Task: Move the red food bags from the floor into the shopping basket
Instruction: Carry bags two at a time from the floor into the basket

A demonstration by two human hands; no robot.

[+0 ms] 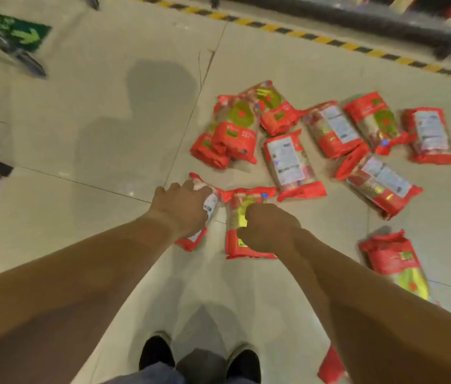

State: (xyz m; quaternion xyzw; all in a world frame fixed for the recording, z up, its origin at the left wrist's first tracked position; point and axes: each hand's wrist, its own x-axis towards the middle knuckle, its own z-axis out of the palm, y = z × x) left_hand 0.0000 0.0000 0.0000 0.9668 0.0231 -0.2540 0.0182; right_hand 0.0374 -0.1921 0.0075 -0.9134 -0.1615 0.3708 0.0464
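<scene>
Several red food bags lie scattered on the tiled floor, most in a cluster (296,162) ahead and to the right. My left hand (182,209) curls over the top of one bag (210,206) lying on its edge. My right hand (270,227) closes around the side of a second bag (239,225) lying flat beside it. Both bags still touch the floor. Another bag (397,266) lies to the right of my right forearm. No shopping basket shows in the head view.
My two dark shoes (199,358) stand just below the hands. A yellow-and-black hazard stripe (315,37) runs along a dark shelf base (357,12) at the top. A green arrow sticker (20,31) and metal legs (25,59) sit at upper left.
</scene>
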